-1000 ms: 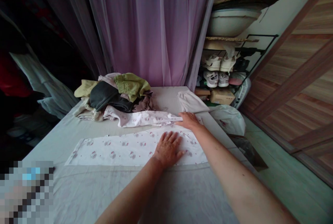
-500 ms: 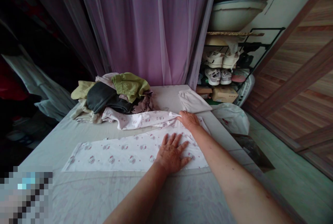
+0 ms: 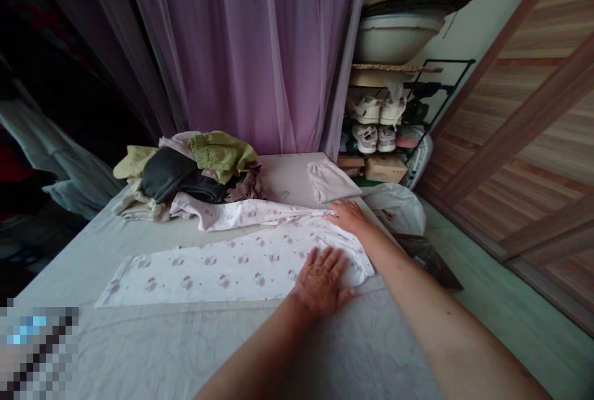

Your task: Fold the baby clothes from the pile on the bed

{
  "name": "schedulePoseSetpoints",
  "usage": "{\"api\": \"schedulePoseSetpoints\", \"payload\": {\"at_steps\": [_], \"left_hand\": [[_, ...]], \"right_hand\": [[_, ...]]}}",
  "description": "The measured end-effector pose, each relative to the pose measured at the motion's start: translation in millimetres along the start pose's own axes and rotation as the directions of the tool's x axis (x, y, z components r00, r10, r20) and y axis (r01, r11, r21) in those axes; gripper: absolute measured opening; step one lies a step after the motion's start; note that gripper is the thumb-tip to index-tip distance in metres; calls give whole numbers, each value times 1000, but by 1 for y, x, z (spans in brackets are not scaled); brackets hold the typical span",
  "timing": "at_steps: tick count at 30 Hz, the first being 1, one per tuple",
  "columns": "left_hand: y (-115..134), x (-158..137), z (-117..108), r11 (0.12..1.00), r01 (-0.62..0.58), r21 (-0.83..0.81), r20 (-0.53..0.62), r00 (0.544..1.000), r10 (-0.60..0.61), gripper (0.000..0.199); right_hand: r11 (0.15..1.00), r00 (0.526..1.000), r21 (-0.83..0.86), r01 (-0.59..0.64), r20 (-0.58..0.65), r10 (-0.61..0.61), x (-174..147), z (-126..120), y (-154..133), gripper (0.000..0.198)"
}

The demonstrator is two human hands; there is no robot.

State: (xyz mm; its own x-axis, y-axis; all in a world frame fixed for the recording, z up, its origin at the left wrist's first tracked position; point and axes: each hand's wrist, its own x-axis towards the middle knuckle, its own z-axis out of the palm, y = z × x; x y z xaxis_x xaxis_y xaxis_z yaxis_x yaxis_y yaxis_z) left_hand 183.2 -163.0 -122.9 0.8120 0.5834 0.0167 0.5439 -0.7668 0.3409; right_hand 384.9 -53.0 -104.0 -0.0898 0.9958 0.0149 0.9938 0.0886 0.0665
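Observation:
White pajama pants (image 3: pixel 204 273) with a small cat-face print lie across the bed, one leg spread flat in front. The other leg stretches behind it, bunched, its end beside the clothes pile. My left hand (image 3: pixel 322 279) rests palm down on the right part of the front leg, fingers spread. Farther back, my right hand (image 3: pixel 350 217) is closed on the upper edge of the pants near their right end; its fingertips are partly hidden in the folds. Close beyond that hand lies a folded pale garment (image 3: pixel 331 182).
A heap of clothes (image 3: pixel 171 171) sits at the bed's back left, before a purple curtain (image 3: pixel 232 65). To the right stand a shoe rack (image 3: pixel 448 87) with sneakers and a basin (image 3: pixel 399 38), a white plastic bag (image 3: pixel 401 208) and a wooden door (image 3: pixel 524 134).
The view has turned slightly right. My left hand has slid right along the front leg, and my right hand has shifted slightly right. The right end of the pants now looks more gathered.

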Motion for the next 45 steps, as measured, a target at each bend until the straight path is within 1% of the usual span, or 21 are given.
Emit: {"api": "schedulePoseSetpoints", "payload": {"at_steps": [4, 7, 10, 13, 15, 16, 19, 20, 21, 23, 25, 26, 28, 30, 32, 34, 35, 36, 38, 42, 45], "left_hand": [[8, 3, 0, 998, -57, 24, 63, 996, 56, 64], [5, 2, -2, 996, -85, 36, 63, 995, 83, 63], [3, 0, -2, 994, -113, 11, 73, 991, 112, 64], [1, -2, 0, 992, -120, 36, 38, 992, 118, 67], [1, -1, 1, 991, -112, 66, 6, 994, 112, 67], [1, -1, 1, 992, -107, 73, -1, 994, 107, 66], [1, 1, 1, 993, -102, 66, 18, 995, 101, 64], [1, 1, 1, 993, -100, 61, 25, 995, 99, 62], [0, 0, 1, 994, -98, 57, 26, 995, 97, 62], [-2, -6, 2, 994, -94, 58, 10, 996, 94, 62], [-6, -16, 5, 994, -87, 73, -26, 996, 89, 66], [-9, -23, 7, 993, -79, 83, -45, 996, 83, 69], [-16, -39, 9, 994, -47, 97, -79, 995, 55, 73], [-24, -58, 9, 994, 7, 109, -104, 995, 5, 73], [-34, -76, 8, 988, 70, 135, -125, 991, -53, 73], [-46, -95, 4, 976, 138, 167, -150, 982, -113, 73], [-51, -104, 1, 968, 173, 181, -162, 976, -144, 73], [-57, -113, -2, 959, 208, 191, -172, 969, -175, 73], [-68, -131, -9, 940, 273, 203, -188, 953, -237, 71], [-87, -164, -22, 895, 394, 208, -191, 914, -358, 68], [-101, -187, -30, 852, 481, 209, -209, 873, -442, 66]], "right_hand": [[999, 998, -19, -46, -47, 45, 6, 7, -7, 32], [996, 995, -7, -86, -52, 85, 12, 10, -6, 31], [992, 990, 9, -126, -58, 126, 16, 9, -6, 31], [987, 985, 27, -157, -73, 158, 13, 4, -8, 31], [986, 982, 57, -157, -99, 162, 4, 2, -11, 35], [987, 981, 90, -137, -127, 147, -3, 1, -13, 39], [982, 970, 189, -23, -232, 68, -30, 6, -20, 50], [980, 967, 198, -6, -247, 56, -41, 9, -21, 51], [982, 969, 188, -22, -236, 66, -51, 14, -22, 51], [977, 972, 156, -144, -163, 169, -68, 21, -20, 51], [950, 951, 129, -283, -90, 296, -79, 25, -16, 53], [937, 938, 119, -327, -76, 337, -82, 25, -15, 54], [929, 927, 111, -352, -98, 363, -87, 22, -17, 55], [944, 935, 119, -307, -148, 323, -91, 17, -28, 56], [970, 957, 127, -208, -177, 228, -97, 16, -47, 55], [987, 979, 121, -103, -163, 122, -104, 20, -68, 53], [990, 986, 118, -75, -143, 91, -108, 23, -76, 53], [991, 989, 115, -67, -121, 81, -111, 27, -83, 52], [990, 991, 104, -91, -90, 101, -116, 33, -90, 52], [992, 988, 47, -117, -94, 121, -119, 38, -88, 51], [992, 986, 15, -129, -105, 130, -119, 38, -88, 51]]}}
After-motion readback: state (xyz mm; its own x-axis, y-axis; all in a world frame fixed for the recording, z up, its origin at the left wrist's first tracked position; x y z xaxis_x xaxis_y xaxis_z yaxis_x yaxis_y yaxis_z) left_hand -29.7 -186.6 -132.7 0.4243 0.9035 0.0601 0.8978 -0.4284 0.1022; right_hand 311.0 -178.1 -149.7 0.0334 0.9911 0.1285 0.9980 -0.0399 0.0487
